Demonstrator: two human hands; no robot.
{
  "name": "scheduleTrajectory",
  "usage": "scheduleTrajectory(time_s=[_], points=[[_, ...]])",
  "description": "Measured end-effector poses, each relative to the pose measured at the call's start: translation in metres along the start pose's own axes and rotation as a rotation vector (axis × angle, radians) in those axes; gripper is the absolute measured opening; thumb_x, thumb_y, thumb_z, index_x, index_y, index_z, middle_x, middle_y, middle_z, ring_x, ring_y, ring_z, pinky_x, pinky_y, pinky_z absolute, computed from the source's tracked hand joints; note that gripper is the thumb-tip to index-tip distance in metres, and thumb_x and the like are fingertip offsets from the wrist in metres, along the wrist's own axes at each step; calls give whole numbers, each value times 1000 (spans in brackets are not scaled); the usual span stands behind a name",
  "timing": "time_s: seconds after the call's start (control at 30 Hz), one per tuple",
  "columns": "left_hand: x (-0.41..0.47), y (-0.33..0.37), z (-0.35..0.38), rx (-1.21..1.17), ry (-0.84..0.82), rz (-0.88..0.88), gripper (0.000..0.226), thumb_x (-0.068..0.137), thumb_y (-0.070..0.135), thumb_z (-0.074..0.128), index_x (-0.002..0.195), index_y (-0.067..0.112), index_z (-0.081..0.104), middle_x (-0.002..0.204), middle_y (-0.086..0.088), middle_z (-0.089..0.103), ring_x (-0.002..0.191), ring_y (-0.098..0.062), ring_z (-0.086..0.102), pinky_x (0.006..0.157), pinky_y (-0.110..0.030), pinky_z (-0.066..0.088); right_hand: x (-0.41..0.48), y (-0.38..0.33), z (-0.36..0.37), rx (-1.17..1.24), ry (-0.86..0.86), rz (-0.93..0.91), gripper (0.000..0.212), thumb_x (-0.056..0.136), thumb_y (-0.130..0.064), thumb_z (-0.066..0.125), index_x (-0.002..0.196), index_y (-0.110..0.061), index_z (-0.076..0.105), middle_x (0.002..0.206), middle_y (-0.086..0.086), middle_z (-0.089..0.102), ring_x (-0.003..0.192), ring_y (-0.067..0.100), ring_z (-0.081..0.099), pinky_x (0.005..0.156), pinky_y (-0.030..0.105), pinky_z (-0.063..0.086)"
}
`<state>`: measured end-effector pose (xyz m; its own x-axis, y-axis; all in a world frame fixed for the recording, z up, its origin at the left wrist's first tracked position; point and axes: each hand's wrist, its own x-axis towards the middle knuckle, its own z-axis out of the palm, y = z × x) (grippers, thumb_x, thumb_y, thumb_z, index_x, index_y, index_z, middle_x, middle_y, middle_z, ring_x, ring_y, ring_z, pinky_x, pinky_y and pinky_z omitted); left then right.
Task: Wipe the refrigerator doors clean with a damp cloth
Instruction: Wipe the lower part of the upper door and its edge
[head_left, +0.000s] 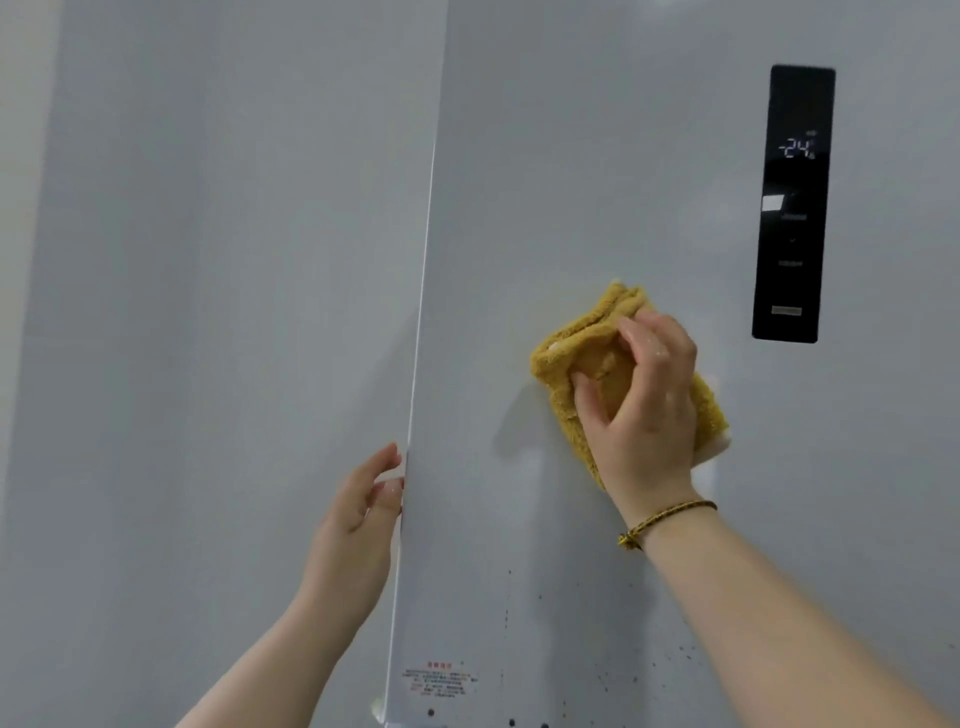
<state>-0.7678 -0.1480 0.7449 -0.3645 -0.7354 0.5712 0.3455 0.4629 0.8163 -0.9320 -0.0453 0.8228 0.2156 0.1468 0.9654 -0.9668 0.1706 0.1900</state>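
A white refrigerator door (597, 182) fills the right of the view. A bunched yellow cloth (582, 348) lies against the door at mid height. My right hand (644, 405) grips the cloth with curled fingers and presses it to the door. My left hand (363, 514) is at the door's left edge (415, 364); its fingertips go behind that edge, so the hold itself is hidden. Small dark specks (613, 670) dot the lower part of the door.
A black control panel (794, 202) with a lit "-24" reading sits on the door at upper right. A small label with red and grey print (440, 680) is at the door's bottom left. A plain grey side surface (218, 312) lies left of the door edge.
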Motion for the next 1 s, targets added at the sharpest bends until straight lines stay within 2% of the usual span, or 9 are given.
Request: scheduleTrajectory(time_s=[0.1, 0.17, 0.23, 0.3, 0.43, 0.57, 0.7, 0.9, 1.0], points=[[-4, -6, -3, -5, -32, -41, 30, 98, 15, 31, 101, 32, 56, 100, 13, 62, 98, -8, 58, 82, -23, 42, -15, 5, -4, -111, -118, -165, 26, 90, -29, 46, 108, -10, 47, 111, 17, 65, 110, 22, 45, 103, 32, 28], [-9, -6, -4, -7, -46, -55, 32, 98, 18, 30, 100, 34, 58, 101, 17, 62, 98, 0, 57, 81, -23, 44, -26, 8, -9, -313, -252, -246, 37, 88, -41, 42, 114, -16, 49, 122, 7, 62, 121, 23, 38, 109, 46, 7], [-11, -5, -4, -29, -58, -89, 30, 99, 22, 31, 103, 36, 56, 103, 15, 62, 99, -2, 56, 81, -26, 45, -28, 11, -14, -395, -348, -324, 49, 83, -47, 40, 124, -20, 43, 135, 1, 50, 127, 27, 30, 107, 53, -2], [-11, -5, -5, -54, -77, -131, 28, 99, 26, 30, 101, 38, 55, 105, 8, 61, 99, -7, 57, 77, -26, 47, -24, 15, -14, -414, -387, -406, 50, 83, -45, 38, 128, -22, 39, 138, -1, 37, 128, 28, 28, 106, 60, 5], [-12, -1, -7, -89, -113, -169, 29, 98, 32, 28, 97, 40, 56, 108, 7, 60, 102, -8, 56, 76, -25, 47, -1, -1, 8, -409, -384, -409, 45, 81, -39, 38, 123, -25, 45, 133, 2, 54, 124, 26, 32, 91, 71, 27], [-11, 0, -13, -121, -152, -191, 31, 95, 39, 26, 99, 37, 56, 110, 9, 61, 103, -7, 57, 77, -26, 47, 4, -28, 28, -353, -397, -361, 47, 79, -34, 35, 116, -24, 62, 129, 1, 58, 124, 25, 32, 95, 69, 29], [-9, -2, -15, -186, -140, -220, 35, 95, 40, 22, 99, 30, 56, 108, 6, 61, 101, -10, 57, 77, -29, 47, -48, -34, 16, -232, -465, -464, 44, 82, -31, 38, 118, -23, 61, 131, 1, 56, 127, 25, 31, 102, 60, 14], [-14, -2, -9, -159, -152, -200, 37, 94, 43, 20, 105, 32, 54, 112, 9, 59, 105, -7, 55, 83, -31, 44, -105, -18, -17, -130, -650, -858, 38, 76, -29, 55, 114, -29, 63, 130, -5, 57, 127, 22, 40, 108, 52, 5], [-15, -1, -9, -167, -146, -214, 37, 95, 42, 20, 110, 30, 52, 112, 10, 59, 104, -5, 55, 81, -29, 45, -71, -16, -6, -157, -523, -677, 35, 79, -24, 45, 106, -24, 68, 126, -1, 61, 124, 24, 43, 106, 52, 7]])
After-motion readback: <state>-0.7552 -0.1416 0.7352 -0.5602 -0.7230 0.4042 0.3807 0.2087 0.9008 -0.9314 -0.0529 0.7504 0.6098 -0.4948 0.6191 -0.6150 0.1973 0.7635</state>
